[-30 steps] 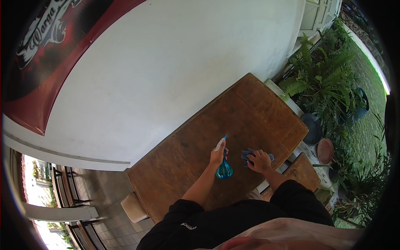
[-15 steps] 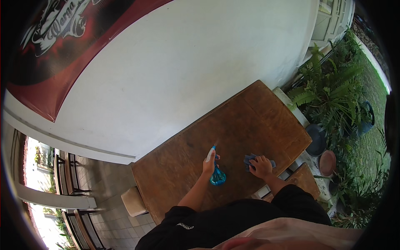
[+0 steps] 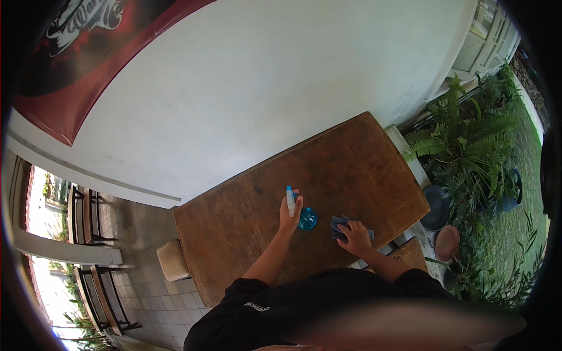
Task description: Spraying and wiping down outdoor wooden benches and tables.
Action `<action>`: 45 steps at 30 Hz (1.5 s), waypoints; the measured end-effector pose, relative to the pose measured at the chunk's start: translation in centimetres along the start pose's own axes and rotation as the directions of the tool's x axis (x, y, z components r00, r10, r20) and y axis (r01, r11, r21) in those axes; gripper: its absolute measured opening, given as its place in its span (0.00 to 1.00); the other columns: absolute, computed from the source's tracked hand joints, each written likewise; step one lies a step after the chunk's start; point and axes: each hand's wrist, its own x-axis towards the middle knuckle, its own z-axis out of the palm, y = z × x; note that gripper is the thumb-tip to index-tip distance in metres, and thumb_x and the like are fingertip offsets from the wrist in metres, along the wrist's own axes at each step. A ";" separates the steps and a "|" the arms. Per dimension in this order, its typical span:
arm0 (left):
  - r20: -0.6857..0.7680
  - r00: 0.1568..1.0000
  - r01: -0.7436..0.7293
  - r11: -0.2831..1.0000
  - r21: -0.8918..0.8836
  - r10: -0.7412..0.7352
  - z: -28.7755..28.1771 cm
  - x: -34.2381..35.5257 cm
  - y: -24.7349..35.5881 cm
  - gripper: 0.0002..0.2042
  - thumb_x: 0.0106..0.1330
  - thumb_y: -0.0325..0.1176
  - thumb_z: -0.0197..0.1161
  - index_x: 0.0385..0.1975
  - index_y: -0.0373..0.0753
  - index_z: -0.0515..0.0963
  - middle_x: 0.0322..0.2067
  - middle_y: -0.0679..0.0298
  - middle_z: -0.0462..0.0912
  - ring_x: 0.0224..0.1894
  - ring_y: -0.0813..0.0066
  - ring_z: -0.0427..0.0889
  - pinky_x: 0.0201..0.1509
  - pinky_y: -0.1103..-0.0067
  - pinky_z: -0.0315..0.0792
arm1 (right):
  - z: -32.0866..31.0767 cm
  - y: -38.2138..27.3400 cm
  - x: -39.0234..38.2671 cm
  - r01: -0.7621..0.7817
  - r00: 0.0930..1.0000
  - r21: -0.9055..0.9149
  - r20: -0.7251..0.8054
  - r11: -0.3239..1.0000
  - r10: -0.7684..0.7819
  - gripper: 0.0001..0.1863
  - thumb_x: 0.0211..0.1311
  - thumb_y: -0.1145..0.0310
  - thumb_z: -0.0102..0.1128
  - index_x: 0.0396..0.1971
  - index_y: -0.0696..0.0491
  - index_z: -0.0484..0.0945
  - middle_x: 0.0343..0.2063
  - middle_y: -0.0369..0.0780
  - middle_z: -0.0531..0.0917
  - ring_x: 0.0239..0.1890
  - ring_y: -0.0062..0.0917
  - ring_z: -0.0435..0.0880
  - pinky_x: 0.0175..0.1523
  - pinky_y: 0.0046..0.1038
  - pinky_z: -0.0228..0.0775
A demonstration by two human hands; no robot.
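My left hand is closed round the neck of a spray bottle with a clear blue body and a white and blue trigger head. The bottle is tilted over the brown wooden table, its nozzle pointing toward the wall side. My right hand presses a bunched grey-blue cloth against the tabletop near its front right edge. Part of the cloth shows past the fingers on both sides. Whether the bottle's base touches the table I cannot tell.
A white wall runs along the table's far side. At the left end stands a beige-topped stool. A wooden seat, dark basin, clay-coloured dish and ferns lie to the right. Benches stand far left.
The spray bottle has tipped and swung left in my left hand, its nozzle turning toward the wall. My right hand stays on the cloth. The whole view has shifted slightly.
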 end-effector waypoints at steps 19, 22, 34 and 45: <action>-0.354 0.922 0.139 0.717 0.683 0.159 -2.6 0.1 -5.5 0.41 0.43 0.50 0.78 0.58 0.41 0.68 0.55 0.57 0.72 0.55 0.56 0.70 0.64 0.62 0.59 | 3.8 12.7 32.6 -0.337 0.937 0.013 0.098 0.941 0.334 0.16 0.58 0.68 0.62 0.48 0.40 0.77 0.51 0.39 0.71 0.53 0.40 0.73 0.50 0.42 0.75; -0.456 0.878 0.281 0.616 0.736 0.145 -1.6 -0.2 -5.7 0.46 0.39 0.56 0.78 0.60 0.43 0.66 0.55 0.59 0.71 0.60 0.58 0.65 0.67 0.62 0.54 | 4.1 13.4 34.5 -0.429 0.889 -0.016 0.173 0.903 0.425 0.17 0.56 0.67 0.64 0.47 0.40 0.77 0.50 0.40 0.71 0.51 0.41 0.74 0.51 0.41 0.75; -0.454 0.889 0.377 0.476 0.795 0.054 -1.8 -0.8 -5.8 0.50 0.37 0.60 0.76 0.59 0.38 0.63 0.55 0.57 0.68 0.62 0.58 0.62 0.68 0.62 0.53 | -1.1 9.5 10.4 -0.015 0.979 0.053 0.203 0.998 0.004 0.15 0.48 0.59 0.70 0.37 0.44 0.81 0.39 0.39 0.73 0.40 0.37 0.76 0.38 0.39 0.75; -0.444 0.894 0.374 0.457 0.807 0.053 -1.6 0.4 -5.4 0.49 0.38 0.61 0.75 0.57 0.34 0.63 0.55 0.56 0.68 0.62 0.57 0.62 0.68 0.64 0.53 | 4.7 12.3 34.3 -0.429 0.900 -0.087 -0.127 0.899 0.417 0.17 0.56 0.52 0.65 0.39 0.46 0.79 0.41 0.40 0.75 0.44 0.38 0.78 0.41 0.40 0.77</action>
